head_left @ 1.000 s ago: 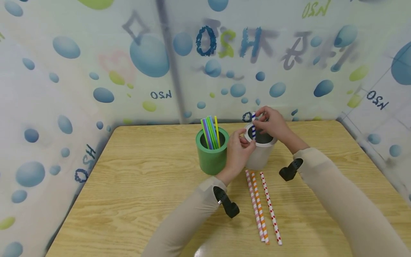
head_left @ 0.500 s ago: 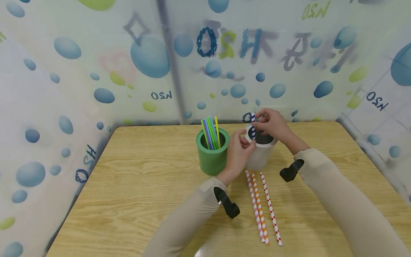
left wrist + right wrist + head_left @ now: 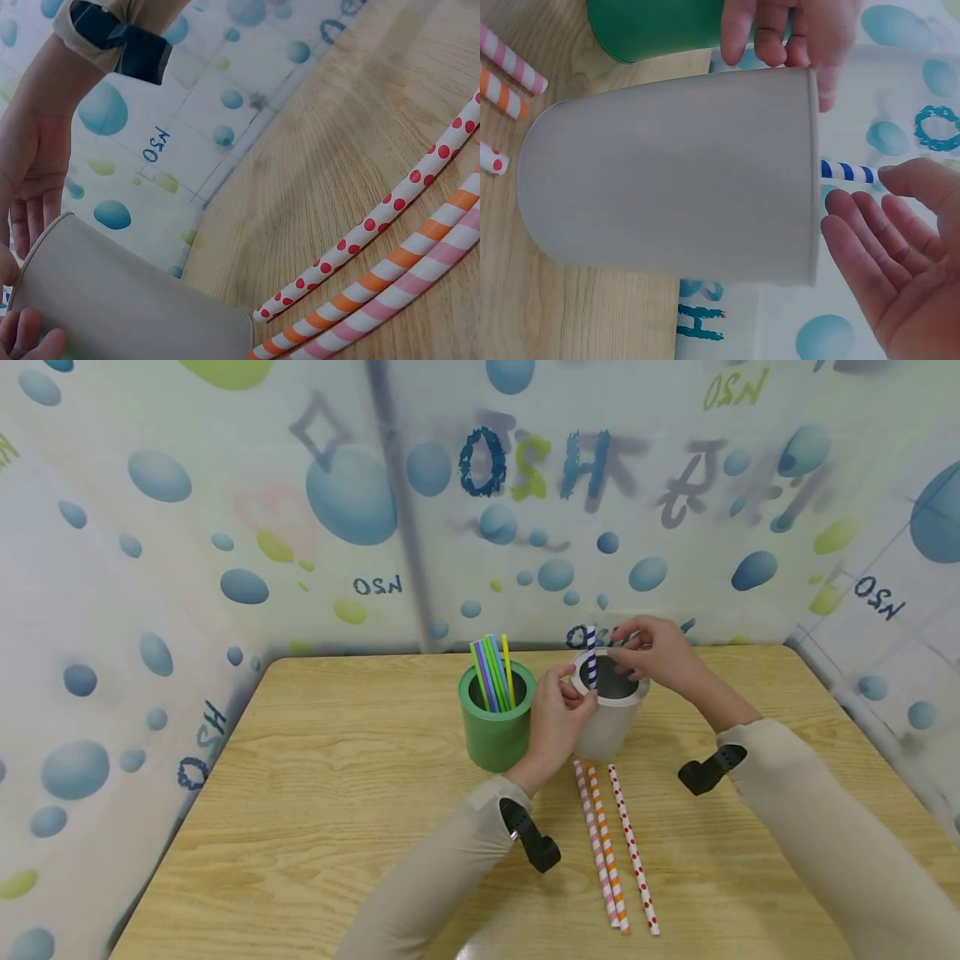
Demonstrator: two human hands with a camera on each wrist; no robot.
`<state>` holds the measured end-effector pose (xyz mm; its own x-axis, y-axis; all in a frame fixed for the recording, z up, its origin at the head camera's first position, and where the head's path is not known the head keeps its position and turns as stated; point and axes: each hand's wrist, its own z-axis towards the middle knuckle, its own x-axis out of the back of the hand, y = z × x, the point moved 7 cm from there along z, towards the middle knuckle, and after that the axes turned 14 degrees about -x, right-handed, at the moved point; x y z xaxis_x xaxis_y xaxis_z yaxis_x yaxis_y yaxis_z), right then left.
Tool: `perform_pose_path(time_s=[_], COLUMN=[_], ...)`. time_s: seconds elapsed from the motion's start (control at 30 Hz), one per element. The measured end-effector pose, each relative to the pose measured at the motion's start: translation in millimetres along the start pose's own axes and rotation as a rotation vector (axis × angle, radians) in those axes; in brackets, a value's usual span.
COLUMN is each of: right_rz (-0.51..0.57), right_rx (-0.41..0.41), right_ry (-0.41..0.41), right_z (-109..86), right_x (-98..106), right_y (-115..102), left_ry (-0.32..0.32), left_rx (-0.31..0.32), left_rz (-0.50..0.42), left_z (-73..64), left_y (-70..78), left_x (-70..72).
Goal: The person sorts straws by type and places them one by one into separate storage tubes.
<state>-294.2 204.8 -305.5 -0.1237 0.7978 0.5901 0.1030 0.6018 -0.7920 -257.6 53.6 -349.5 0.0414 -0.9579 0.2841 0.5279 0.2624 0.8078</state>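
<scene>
A white cup (image 3: 600, 731) stands upright at the back of the table. One blue-and-white striped paper straw (image 3: 592, 656) is upright inside it, its top above the rim. My left hand (image 3: 555, 714) holds the cup's near-left rim, fingers and thumb bent about the edge. Over the far-right rim, my right hand (image 3: 660, 652) has its fingers spread beside the straw. The right wrist view shows that hand's thumb (image 3: 911, 180) near the straw tip and nothing gripped. The straw's lower part is hidden by the cup wall.
A green cup (image 3: 495, 739) with several thin green, purple, blue and yellow straws (image 3: 491, 672) stands left of the white cup. Pink-striped (image 3: 600, 852), orange-striped (image 3: 611, 860) and red-dotted (image 3: 634, 856) paper straws lie on the table in front. A patterned wall (image 3: 315, 585) rises behind.
My right hand has let go of the blue-striped straw and moved slightly right, its fingers opening. The straw stays upright in the cup; my left hand keeps its place.
</scene>
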Motion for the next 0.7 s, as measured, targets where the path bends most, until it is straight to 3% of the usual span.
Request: perform_pose_path(time_s=[0.37, 0.7], right_rz=[-0.044, -0.003], right_rx=[0.018, -0.003], right_ry=[-0.019, -0.051], right_z=[-35.2, -59.1], right_x=[9, -2], right_y=[11, 48], left_ry=[-0.013, -0.016], left_rx=[0.022, 0.006], left_rz=[-0.01, -0.018], left_z=[-1.5, -0.9], left_y=[-2.2, -0.7], left_x=[-0.6, -0.6])
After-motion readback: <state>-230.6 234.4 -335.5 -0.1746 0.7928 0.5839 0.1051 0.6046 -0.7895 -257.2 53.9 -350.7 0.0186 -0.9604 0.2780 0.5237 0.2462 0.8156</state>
